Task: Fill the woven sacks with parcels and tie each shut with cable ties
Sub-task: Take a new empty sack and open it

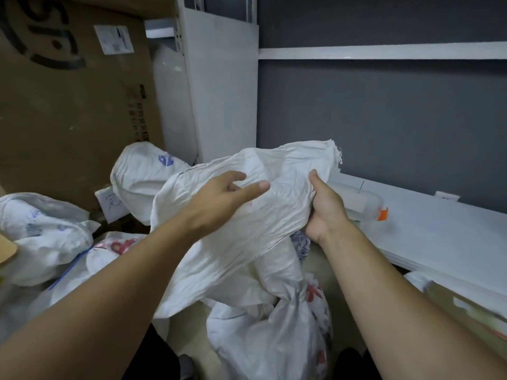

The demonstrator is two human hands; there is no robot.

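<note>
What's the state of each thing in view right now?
Empty white woven sack: limp, crumpled, held up.
Left hand: open, fingers straight over the sack.
Right hand: grips the sack's edge.
Filled white woven sack with red print: neck bunched shut; tie not visible.
Large brown cardboard box: closed, labelled.

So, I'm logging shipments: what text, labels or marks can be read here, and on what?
Cardboard box: large dark printed letters, cut off and rotated; not readable.
White shipping label on the box: too small and blurred.
Paper sheet below it: handwritten mark, unclear.
Sack with blue print: blurred.
Sack with red print: blurred red characters, unreadable.
</note>
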